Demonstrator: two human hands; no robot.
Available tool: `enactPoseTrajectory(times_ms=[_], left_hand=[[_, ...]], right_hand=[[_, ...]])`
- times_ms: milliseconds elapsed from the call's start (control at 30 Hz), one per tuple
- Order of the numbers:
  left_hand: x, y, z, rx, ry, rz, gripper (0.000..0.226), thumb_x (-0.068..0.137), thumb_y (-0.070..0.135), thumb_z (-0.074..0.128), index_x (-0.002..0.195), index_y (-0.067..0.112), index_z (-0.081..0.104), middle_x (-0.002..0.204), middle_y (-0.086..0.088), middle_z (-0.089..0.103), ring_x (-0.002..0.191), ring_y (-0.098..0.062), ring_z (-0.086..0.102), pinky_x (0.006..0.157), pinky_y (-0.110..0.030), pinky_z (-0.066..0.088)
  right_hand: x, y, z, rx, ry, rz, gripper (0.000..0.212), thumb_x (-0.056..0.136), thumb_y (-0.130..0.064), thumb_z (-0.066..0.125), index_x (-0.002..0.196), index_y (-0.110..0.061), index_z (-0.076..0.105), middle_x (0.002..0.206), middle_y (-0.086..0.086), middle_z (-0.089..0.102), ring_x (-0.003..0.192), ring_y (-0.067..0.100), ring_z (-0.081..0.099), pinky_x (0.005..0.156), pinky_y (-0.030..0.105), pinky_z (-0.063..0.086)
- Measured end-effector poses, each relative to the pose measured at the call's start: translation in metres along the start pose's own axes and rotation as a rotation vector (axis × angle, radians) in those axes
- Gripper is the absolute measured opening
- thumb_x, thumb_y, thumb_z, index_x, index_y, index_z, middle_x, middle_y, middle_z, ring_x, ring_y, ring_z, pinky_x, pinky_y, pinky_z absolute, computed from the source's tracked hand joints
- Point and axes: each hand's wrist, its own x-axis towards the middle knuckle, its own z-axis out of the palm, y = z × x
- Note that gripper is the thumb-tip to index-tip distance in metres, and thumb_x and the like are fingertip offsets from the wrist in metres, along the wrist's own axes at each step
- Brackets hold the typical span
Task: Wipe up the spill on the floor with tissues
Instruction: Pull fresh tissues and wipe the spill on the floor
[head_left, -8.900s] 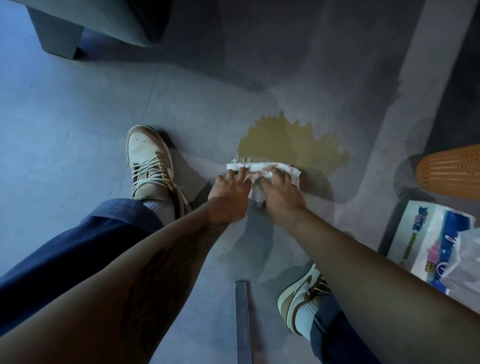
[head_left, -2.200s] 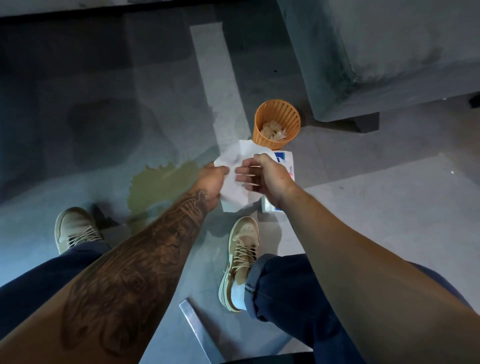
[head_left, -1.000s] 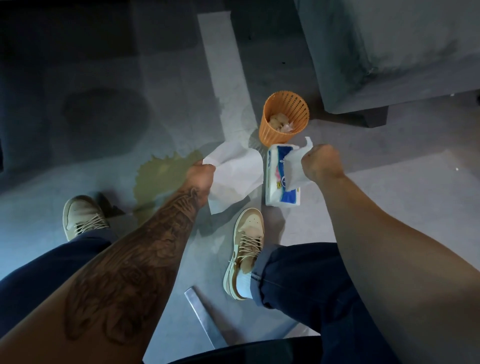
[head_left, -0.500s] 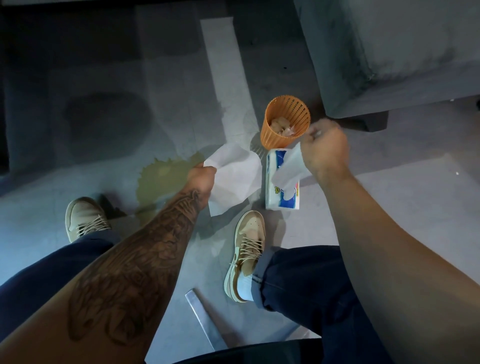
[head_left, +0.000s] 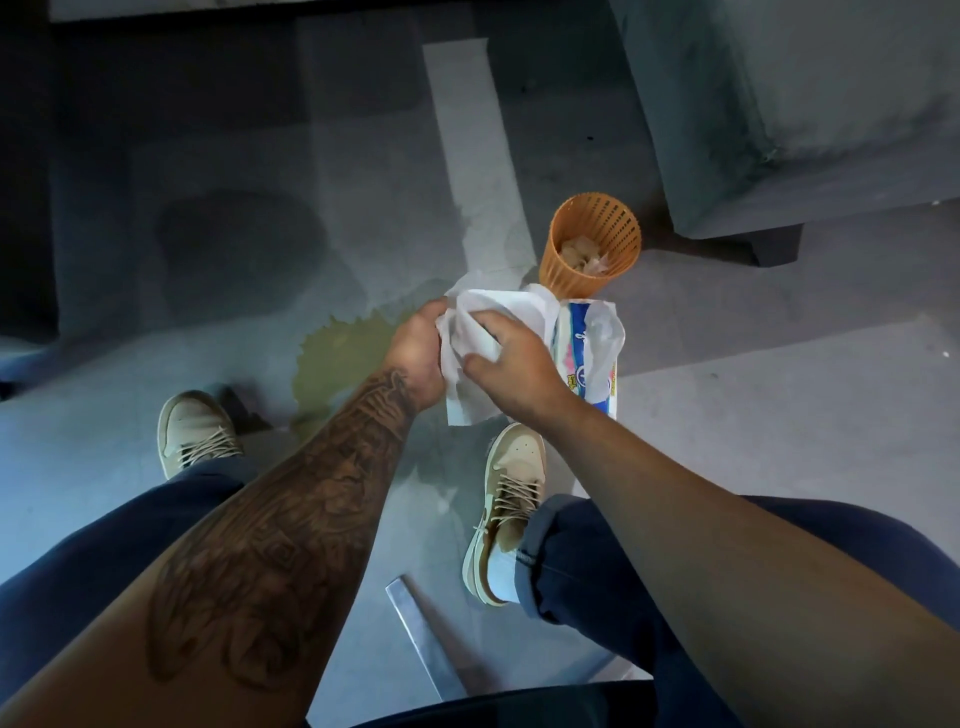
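A person crouches over a grey floor (head_left: 156, 322), both hands raised above it and holding a bunch of white tissues (head_left: 465, 405) between them. The left hand (head_left: 415, 358), on a tattooed forearm, grips the left edge of the tissues with its fingers wrapped round the paper. The right hand (head_left: 511, 364) pinches the same sheets from the other side, its fingers (head_left: 493, 318) curled over the front and the thumb pressed in below. The tissues hang clear of the floor, just right of a yellowish spill (head_left: 337, 364) that spreads between the person's feet and the hands. The spill lies partly hidden behind the left wrist.

Just behind the right hand lies a blue and white tissue pack (head_left: 592, 358), a loose sheet standing out of its top. Touching its far end stands an orange basket (head_left: 615, 228) with crumpled tissues inside. A grey sofa (head_left: 805, 104) fills the upper right corner. Two tan shoes (head_left: 195, 431) are planted either side of the spill, below dark blue trouser legs (head_left: 597, 561). A strip of metal (head_left: 421, 639) lies on the floor near the right foot.
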Motion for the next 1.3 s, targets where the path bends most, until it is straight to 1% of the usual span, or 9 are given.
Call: enactPoseTrajectory(times_ms=[233,400,500,700,833,967,1133,1200,1300], left_hand=[[-0.009,-0.006,-0.003,0.101,-0.175,-0.007,0.04,0.088,0.043,0.068,0.122,0.022,0.068,0.115,-0.015,0.07,0.103,-0.031,0.068,0.101,-0.048,0.049],[-0.001,-0.013,-0.012,0.209,-0.072,0.023,0.022,0.094,0.014,0.058,0.107,-0.002,0.065,0.097,-0.021,0.068,0.078,-0.029,0.069,0.068,-0.034,0.059],[0.016,-0.017,-0.021,0.196,0.114,0.075,0.044,0.073,0.007,0.063,0.114,-0.007,0.063,0.114,-0.03,0.066,0.095,-0.043,0.069,0.086,-0.052,0.058],[0.016,-0.021,-0.02,0.164,0.23,0.098,0.024,0.085,0.001,0.056,0.106,0.001,0.066,0.115,-0.028,0.066,0.097,-0.042,0.065,0.094,-0.062,0.051],[0.021,-0.023,-0.021,0.169,0.244,0.089,0.047,0.065,0.012,0.062,0.11,0.0,0.067,0.116,-0.027,0.067,0.107,-0.047,0.065,0.094,-0.063,0.051],[0.015,-0.021,-0.014,0.215,0.243,0.073,0.01,0.084,0.003,0.058,0.09,0.004,0.066,0.108,-0.027,0.067,0.095,-0.04,0.064,0.095,-0.06,0.051],[0.017,-0.021,-0.014,0.236,0.252,0.067,0.012,0.088,0.001,0.055,0.085,0.005,0.065,0.101,-0.024,0.065,0.091,-0.037,0.062,0.093,-0.06,0.049],[0.014,-0.022,-0.012,0.24,0.247,0.064,0.013,0.088,0.0,0.054,0.086,0.005,0.066,0.1,-0.024,0.065,0.089,-0.037,0.062,0.092,-0.06,0.05],[0.01,-0.022,-0.009,0.257,0.238,0.064,0.013,0.09,0.001,0.053,0.086,0.006,0.065,0.098,-0.022,0.065,0.088,-0.036,0.062,0.09,-0.056,0.052]], right_hand=[[-0.001,0.013,-0.001,0.122,-0.113,0.131,0.04,0.09,-0.051,0.052,0.105,-0.021,0.073,0.145,-0.013,0.047,0.132,0.013,0.045,0.11,0.04,0.038],[-0.013,0.014,-0.004,-0.109,-0.179,-0.072,0.044,0.096,-0.051,0.051,0.105,-0.015,0.075,0.123,-0.005,0.067,0.117,0.015,0.051,0.1,0.034,0.043],[-0.009,0.016,-0.01,0.118,-0.056,0.073,0.047,0.092,-0.059,0.053,0.086,-0.017,0.074,0.101,-0.004,0.07,0.097,0.016,0.065,0.083,0.037,0.056],[0.027,0.082,-0.061,-0.133,0.447,0.464,0.035,0.07,-0.043,0.066,0.1,-0.024,0.064,0.115,0.002,0.059,0.102,0.027,0.063,0.091,0.042,0.054],[0.028,0.108,-0.071,-0.05,0.254,0.862,0.044,0.077,-0.041,0.066,0.113,-0.016,0.06,0.123,0.01,0.06,0.107,0.031,0.06,0.098,0.045,0.051],[0.022,0.11,-0.068,-0.005,0.123,0.843,0.034,0.09,-0.022,0.069,0.117,-0.002,0.063,0.116,0.012,0.06,0.101,0.028,0.059,0.085,0.034,0.05],[0.017,0.108,-0.076,0.083,0.524,0.717,0.032,0.088,-0.005,0.067,0.118,-0.009,0.06,0.107,0.006,0.06,0.1,0.026,0.06,0.079,0.028,0.047],[0.017,0.108,-0.084,0.193,0.52,0.847,0.044,0.084,-0.006,0.071,0.124,-0.006,0.053,0.113,0.004,0.057,0.099,0.025,0.058,0.089,0.035,0.053],[0.014,0.109,-0.093,0.195,0.425,0.916,0.024,0.088,-0.007,0.064,0.112,-0.005,0.063,0.112,0.009,0.065,0.099,0.033,0.064,0.085,0.037,0.056]])
